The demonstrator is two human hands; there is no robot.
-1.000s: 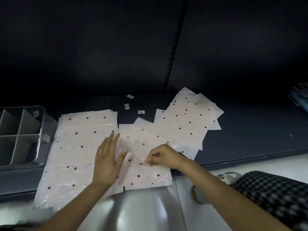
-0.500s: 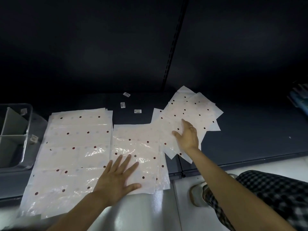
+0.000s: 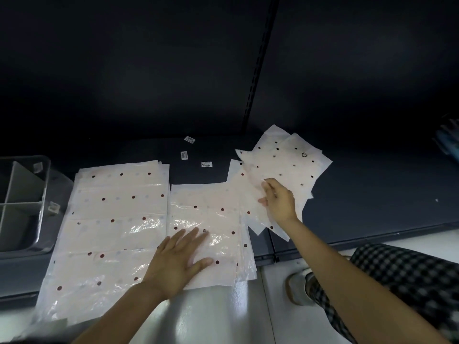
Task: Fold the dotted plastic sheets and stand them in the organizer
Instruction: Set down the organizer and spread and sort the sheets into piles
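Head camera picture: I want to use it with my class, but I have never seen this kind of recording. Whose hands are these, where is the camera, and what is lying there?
The camera sits on a person's head, looking down at their own bare hands. The left hand presses flat on the middle stack of dotted plastic sheets. The right hand reaches onto the fanned right pile, fingers curled at a sheet; a firm grip is not clear. A larger stack lies left, beside a clear divided organizer. Three small labels lie behind, on the dark shelf.
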